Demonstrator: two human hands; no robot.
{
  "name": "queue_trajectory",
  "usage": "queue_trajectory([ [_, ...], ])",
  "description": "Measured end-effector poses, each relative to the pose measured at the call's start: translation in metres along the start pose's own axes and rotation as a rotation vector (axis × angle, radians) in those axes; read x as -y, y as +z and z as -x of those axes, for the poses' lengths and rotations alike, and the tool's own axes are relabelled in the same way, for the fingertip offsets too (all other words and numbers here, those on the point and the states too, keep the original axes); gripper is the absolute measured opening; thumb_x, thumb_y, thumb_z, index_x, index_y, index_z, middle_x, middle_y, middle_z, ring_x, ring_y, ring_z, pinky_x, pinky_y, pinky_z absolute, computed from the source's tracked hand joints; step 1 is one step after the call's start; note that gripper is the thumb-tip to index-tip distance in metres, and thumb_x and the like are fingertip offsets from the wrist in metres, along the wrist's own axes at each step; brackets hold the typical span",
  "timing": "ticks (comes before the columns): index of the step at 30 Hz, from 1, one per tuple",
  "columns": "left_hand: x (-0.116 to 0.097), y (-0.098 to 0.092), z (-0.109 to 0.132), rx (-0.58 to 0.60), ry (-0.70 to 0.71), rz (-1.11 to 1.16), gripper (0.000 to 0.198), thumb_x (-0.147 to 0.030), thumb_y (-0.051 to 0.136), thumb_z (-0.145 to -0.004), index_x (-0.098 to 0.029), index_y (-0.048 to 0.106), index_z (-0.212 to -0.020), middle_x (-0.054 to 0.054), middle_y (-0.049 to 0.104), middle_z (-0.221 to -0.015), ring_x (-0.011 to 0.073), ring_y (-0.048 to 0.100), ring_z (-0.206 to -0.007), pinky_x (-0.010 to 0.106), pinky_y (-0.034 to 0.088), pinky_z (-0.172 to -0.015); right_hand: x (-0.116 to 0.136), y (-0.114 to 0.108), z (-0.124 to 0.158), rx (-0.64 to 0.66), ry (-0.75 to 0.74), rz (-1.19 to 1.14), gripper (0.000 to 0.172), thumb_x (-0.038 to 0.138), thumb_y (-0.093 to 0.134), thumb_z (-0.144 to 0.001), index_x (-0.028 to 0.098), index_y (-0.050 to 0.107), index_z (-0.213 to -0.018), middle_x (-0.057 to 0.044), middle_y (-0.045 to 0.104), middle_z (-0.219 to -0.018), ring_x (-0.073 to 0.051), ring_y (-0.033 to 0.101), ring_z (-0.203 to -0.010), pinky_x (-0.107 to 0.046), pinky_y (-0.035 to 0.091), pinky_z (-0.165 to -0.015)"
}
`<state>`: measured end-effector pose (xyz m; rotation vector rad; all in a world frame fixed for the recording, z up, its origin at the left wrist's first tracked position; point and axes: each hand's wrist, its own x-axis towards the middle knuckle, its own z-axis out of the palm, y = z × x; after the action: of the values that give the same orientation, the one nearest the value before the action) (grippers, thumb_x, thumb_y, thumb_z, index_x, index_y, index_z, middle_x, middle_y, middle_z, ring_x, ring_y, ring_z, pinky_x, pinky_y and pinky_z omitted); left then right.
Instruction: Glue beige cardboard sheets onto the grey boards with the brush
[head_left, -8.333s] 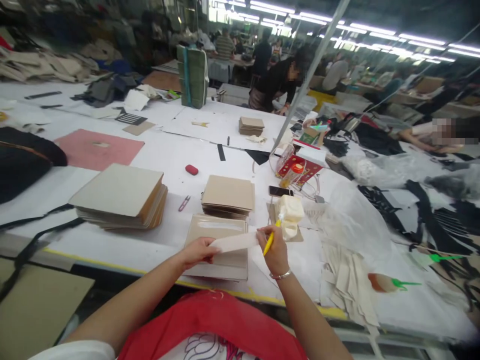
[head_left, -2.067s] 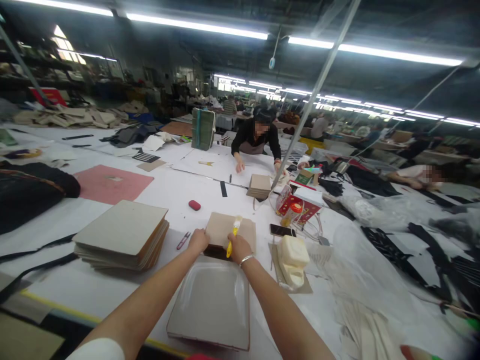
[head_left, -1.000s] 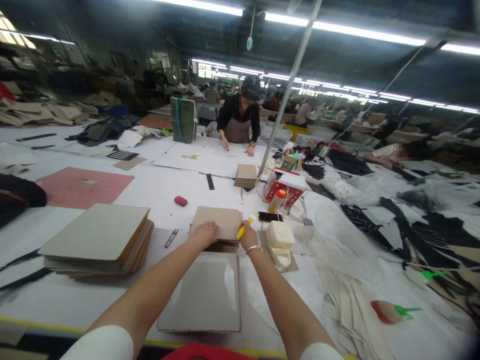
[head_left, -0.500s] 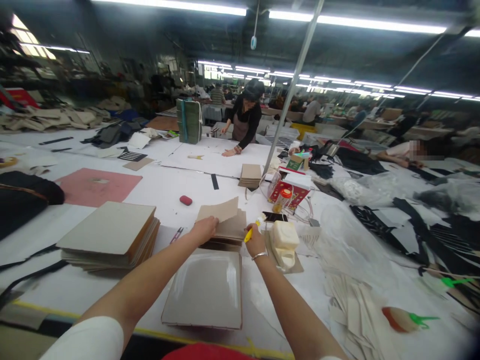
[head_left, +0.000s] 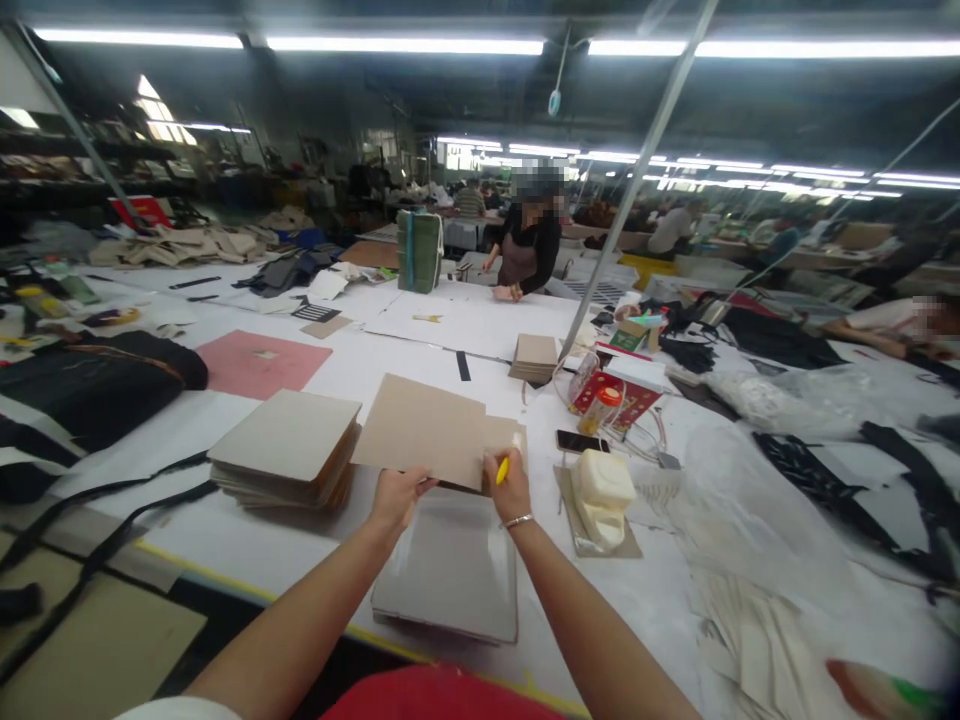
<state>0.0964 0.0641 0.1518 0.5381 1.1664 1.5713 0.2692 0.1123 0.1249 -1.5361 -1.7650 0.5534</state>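
A thin grey-brown cardboard sheet (head_left: 420,425) is pinched along its near edge by my left hand (head_left: 397,497), thumb on top. My right hand (head_left: 510,485) is closed around a yellow-handled brush (head_left: 502,470) with a pale tip and lies against the sheet's right side. Beneath the sheet, a pile of similar cardboard (head_left: 514,430) shows at its right edge. Closer to me lies a stack topped by a grey board (head_left: 450,565) with a shiny wet-looking surface. To the left stands a taller stack of grey boards (head_left: 289,430).
Right of my right hand, a cream plastic container (head_left: 600,490) rests on cardboard near a phone (head_left: 582,441) and a red-lidded jar (head_left: 602,408). A metal pole (head_left: 637,190) rises from the table. Across it stands a co-worker (head_left: 529,235). Black fabric (head_left: 97,385) lies left.
My left hand has pulled the cardboard sheet off the pile toward me and turned it. My right hand, with the brush, has come against the sheet. The view has swung left.
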Motion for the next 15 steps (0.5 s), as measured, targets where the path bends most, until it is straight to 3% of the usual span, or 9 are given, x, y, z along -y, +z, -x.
queue_trajectory([
  [3,0.012,-0.005,0.023,0.070,-0.084,0.020,0.025,-0.027,0.070,-0.053,-0.011,0.055,-0.065,0.003,0.062,-0.069,0.0143,0.059,-0.069,0.032,0.052,-0.067,0.003,-0.010,0.021,-0.138,0.036,-0.148,0.023,0.041,0.045,-0.077,0.020,0.037,-0.086,0.002,0.051,-0.071,-0.011,0.050,-0.061,-0.023,0.040,-0.060],
  [7,0.016,-0.041,0.033,0.082,-0.095,-0.059,0.029,-0.041,0.060,-0.066,-0.014,0.056,-0.079,0.002,0.062,-0.079,0.0136,0.059,-0.072,0.028,0.052,-0.060,-0.018,-0.036,0.061,-0.136,0.053,-0.079,0.022,0.040,0.045,-0.076,0.020,0.037,-0.083,0.002,0.049,-0.069,-0.011,0.048,-0.059,-0.023,0.038,-0.059],
  [11,0.030,-0.087,0.039,0.117,-0.172,-0.525,0.031,-0.047,0.055,-0.068,-0.016,0.055,-0.072,-0.004,0.054,-0.059,0.0092,0.049,-0.052,0.019,0.041,-0.043,-0.045,-0.048,0.108,0.020,0.148,0.081,0.019,0.041,0.039,-0.080,0.022,0.039,-0.082,0.002,0.048,-0.061,-0.013,0.047,-0.052,-0.023,0.034,-0.052],
  [15,0.046,-0.114,0.038,0.220,-0.054,-0.979,0.035,-0.047,0.050,-0.070,-0.015,0.053,-0.056,-0.005,0.044,-0.044,0.0084,0.040,-0.045,0.020,0.031,-0.044,-0.060,-0.036,0.132,0.132,0.151,0.189,0.020,0.042,0.035,-0.082,0.022,0.039,-0.084,0.002,0.050,-0.059,-0.016,0.050,-0.051,-0.024,0.031,-0.049],
])
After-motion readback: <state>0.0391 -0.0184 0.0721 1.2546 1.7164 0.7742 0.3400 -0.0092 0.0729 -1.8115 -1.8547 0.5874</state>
